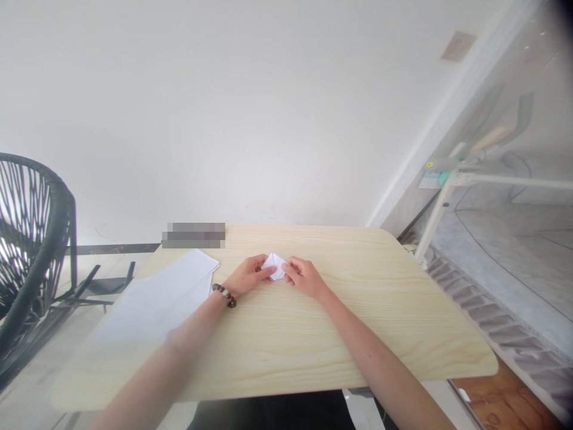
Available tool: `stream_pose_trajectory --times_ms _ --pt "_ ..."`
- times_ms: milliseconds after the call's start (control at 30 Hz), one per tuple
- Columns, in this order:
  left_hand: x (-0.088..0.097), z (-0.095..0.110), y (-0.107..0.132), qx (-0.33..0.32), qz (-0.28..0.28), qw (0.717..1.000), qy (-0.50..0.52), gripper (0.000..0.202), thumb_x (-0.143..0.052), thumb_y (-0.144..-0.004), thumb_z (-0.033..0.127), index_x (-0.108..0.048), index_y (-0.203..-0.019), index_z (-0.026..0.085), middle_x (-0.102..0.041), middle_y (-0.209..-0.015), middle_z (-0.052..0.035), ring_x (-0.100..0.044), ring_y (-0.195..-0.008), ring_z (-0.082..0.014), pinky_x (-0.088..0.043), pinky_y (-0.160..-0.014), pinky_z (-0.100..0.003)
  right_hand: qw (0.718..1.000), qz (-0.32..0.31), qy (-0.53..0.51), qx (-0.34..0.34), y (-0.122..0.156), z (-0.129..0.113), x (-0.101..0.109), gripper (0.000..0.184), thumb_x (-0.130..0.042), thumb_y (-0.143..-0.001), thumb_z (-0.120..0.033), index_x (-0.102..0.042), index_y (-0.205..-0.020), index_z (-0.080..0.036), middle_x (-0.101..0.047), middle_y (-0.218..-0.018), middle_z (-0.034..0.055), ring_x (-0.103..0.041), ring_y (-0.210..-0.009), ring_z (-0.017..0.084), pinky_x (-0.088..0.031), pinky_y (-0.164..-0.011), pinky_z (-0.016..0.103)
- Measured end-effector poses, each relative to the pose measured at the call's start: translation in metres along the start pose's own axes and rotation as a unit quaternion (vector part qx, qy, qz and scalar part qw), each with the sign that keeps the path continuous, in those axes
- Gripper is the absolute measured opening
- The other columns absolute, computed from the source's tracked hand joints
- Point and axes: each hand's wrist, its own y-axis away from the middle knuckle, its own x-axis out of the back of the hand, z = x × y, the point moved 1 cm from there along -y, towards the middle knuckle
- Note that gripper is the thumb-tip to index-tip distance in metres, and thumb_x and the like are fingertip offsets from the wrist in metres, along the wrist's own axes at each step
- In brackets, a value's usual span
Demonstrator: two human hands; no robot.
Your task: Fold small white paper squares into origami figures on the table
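Note:
A small piece of folded white paper [274, 261] is held just above the wooden table [358, 310], with crease lines showing on its face. My left hand [248, 276] grips its left side, thumb across the front and fingers behind. On the right corner, my right hand [306, 277] pinches the paper between thumb and fingers. A dark beaded bracelet [224, 293] circles my left wrist. White paper sheets [156, 298] lie on the table to the left, partly behind my left forearm.
A blurred-out block [194, 235] sits at the table's back left edge. A black woven chair [49, 209] stands at the left. The white wall [268, 119] rises behind the table. To the right are a white metal frame [436, 221] and a bed [514, 257].

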Motion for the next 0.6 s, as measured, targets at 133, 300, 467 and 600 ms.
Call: stream_pose_trajectory --times_ms 133,300,467,600 --pt "0.0 -0.0001 0.0 -0.001 0.001 1.0 -0.005 0.028 -0.049 -0.073 0.037 -0.053 -0.084 0.012 -0.057 -0.079 -0.0041 -0.053 -0.075 -0.0155 -0.044 -0.065 -0.028 1.0 0.002 0.002 -0.002 -0.0004 0.0006 -0.0003 0.029 -0.036 -0.079 -0.038 -0.049 -0.067 -0.016 -0.051 -0.055 -0.0019 -0.044 -0.046 0.006 -0.037 -0.046 0.017" --pt "-0.0005 0.0011 0.0003 0.003 0.003 1.0 -0.007 0.029 -0.049 -0.072 0.038 -0.053 -0.084 0.012 -0.057 -0.079 -0.0041 -0.053 -0.075 -0.0156 -0.044 -0.065 -0.028 1.0 0.002 0.003 0.0 -0.0001 -0.0004 -0.0001 0.028 -0.036 -0.079 -0.038 -0.048 -0.067 -0.016 -0.05 -0.055 -0.0019 -0.044 -0.046 0.006 -0.037 -0.046 0.017" --pt "-0.0009 0.0014 0.0004 0.002 0.008 1.0 -0.008 0.03 -0.049 -0.071 0.04 -0.053 -0.083 0.012 -0.058 -0.079 -0.0042 -0.054 -0.074 -0.0156 -0.044 -0.065 -0.028 1.0 0.001 0.004 -0.002 0.0 -0.0005 -0.0001 0.028 -0.036 -0.079 -0.038 -0.049 -0.068 -0.016 -0.051 -0.055 -0.0018 -0.044 -0.046 0.006 -0.037 -0.047 0.017" --pt "-0.0007 0.0017 0.0004 0.0 0.005 1.0 -0.007 0.03 -0.049 -0.072 0.039 -0.053 -0.084 0.012 -0.058 -0.079 -0.0042 -0.053 -0.074 -0.0154 -0.044 -0.064 -0.027 1.0 0.003 0.003 0.0 -0.0006 0.0015 -0.0006 0.028 -0.036 -0.079 -0.039 -0.048 -0.067 -0.016 -0.05 -0.055 -0.002 -0.044 -0.045 0.006 -0.036 -0.046 0.017"
